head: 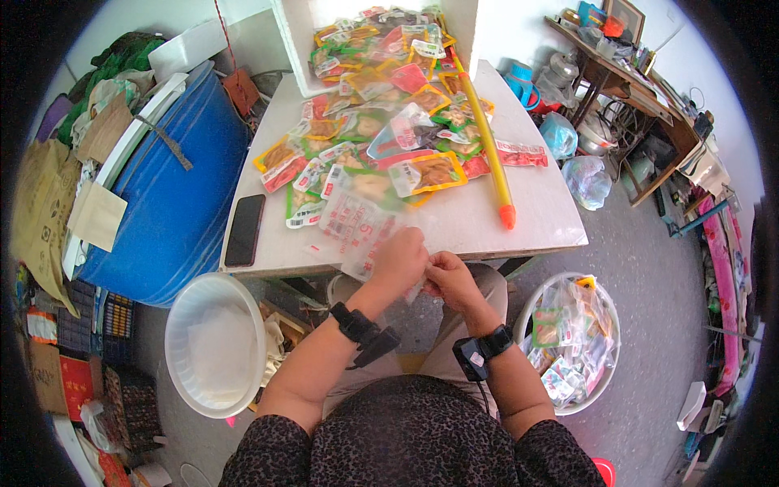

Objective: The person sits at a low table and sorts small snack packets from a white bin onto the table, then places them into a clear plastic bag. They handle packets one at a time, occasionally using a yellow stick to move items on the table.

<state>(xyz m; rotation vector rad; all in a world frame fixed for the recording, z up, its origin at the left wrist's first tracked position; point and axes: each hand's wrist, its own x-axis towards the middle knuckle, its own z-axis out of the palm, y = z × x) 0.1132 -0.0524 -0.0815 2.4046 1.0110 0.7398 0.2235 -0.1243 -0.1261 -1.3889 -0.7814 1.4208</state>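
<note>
A clear plastic bag with red printing (359,228) lies over the table's front edge, partly filled at its far end. Around its near end, my left hand (401,259) is closed on the plastic. Close beside it, my right hand (449,281) pinches the same end, its fingers bent. Beyond the bag, a heap of small sealed food pouches (426,173) spreads from a white foam box (296,49) on its side. To the right of the heap lies a yellow tube with orange ends (484,131). A black smartphone (245,231) rests at the table's left edge.
A white plastic basin (258,359) stands on the floor at left, and a tub (616,350) of filled bags at right. A large blue barrel (176,182) is left of the table (535,219). Tied plastic bags (587,182) sit on the floor beyond its right side.
</note>
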